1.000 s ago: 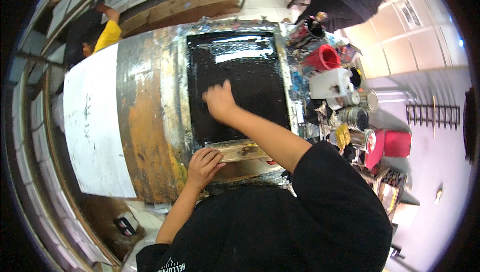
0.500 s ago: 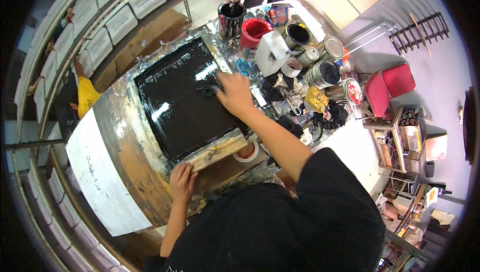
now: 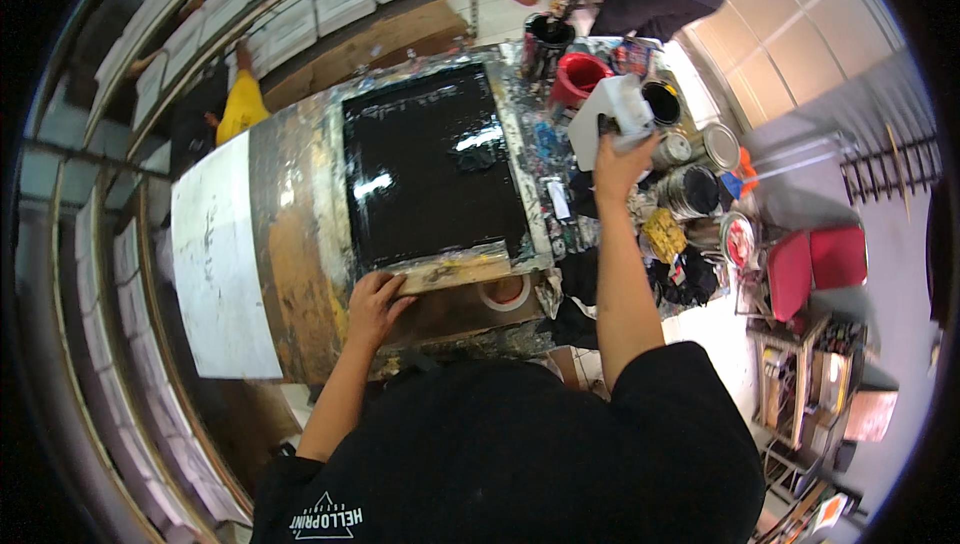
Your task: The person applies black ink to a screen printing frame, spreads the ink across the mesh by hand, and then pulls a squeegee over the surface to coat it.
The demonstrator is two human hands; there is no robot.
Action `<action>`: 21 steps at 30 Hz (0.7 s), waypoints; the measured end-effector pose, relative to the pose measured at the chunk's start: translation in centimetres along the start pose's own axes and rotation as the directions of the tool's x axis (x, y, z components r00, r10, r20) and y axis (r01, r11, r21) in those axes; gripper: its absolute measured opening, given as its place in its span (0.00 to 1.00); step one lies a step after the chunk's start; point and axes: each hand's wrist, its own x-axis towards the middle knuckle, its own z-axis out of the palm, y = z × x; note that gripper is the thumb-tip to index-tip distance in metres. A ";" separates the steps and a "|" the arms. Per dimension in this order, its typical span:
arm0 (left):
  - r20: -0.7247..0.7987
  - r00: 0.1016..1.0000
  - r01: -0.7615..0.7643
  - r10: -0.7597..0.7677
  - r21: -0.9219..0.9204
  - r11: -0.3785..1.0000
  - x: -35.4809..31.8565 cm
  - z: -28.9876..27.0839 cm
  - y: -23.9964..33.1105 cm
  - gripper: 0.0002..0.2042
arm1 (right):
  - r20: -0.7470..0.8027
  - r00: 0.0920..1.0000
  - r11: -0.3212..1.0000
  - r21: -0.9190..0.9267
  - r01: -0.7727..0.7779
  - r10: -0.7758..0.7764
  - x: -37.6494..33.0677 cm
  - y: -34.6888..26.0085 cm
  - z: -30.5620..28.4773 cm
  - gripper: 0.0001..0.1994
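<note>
A printing screen in a wooden frame (image 3: pixel 338 174) lies on the ink-stained table, its mesh coated with wet, glossy black ink (image 3: pixel 420 184). Across its near end rests a squeegee with a wooden handle (image 3: pixel 460 269). My left hand (image 3: pixel 372 309) grips the left end of that handle, fingers closed on it. Over to the right, my right hand (image 3: pixel 622 166) is raised among the cans, closed around a whitish plastic cup (image 3: pixel 632 112); black ink marks its fingers. Next to it stands a white plastic canister (image 3: pixel 592 129). A dark lump (image 3: pixel 478 160) sits in the ink.
Paint tins crowd the right side: a red pot (image 3: pixel 578 79), a black-filled can (image 3: pixel 660 102) and several others. Black rags (image 3: pixel 578 279) and a yellow sponge-like block (image 3: pixel 664 235) lie nearer. A tape roll (image 3: pixel 505 292) is by the squeegee. White sheet (image 3: pixel 225 264) covers the left end.
My right hand has left the inked mesh, moved right to the cans and taken hold of the whitish cup. My left hand stays on the squeegee. The whole view has turned.
</note>
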 end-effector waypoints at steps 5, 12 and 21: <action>-0.067 0.998 0.003 -0.002 0.010 1.000 -1.6 0.0 -0.2 0.20 | 0.692 0.682 0.849 -0.193 0.491 -0.237 2.5 -12.2 -4.9 0.39; -0.140 0.989 -0.042 0.039 -0.017 0.999 -1.8 1.3 -1.3 0.20 | 0.956 0.224 0.505 -0.291 0.812 0.190 -2.6 -14.8 -0.5 0.36; -0.215 0.975 -0.071 0.051 -0.091 0.993 -2.8 2.0 -2.2 0.19 | 0.924 0.296 0.434 -0.376 0.819 0.241 -4.7 -16.3 0.8 0.37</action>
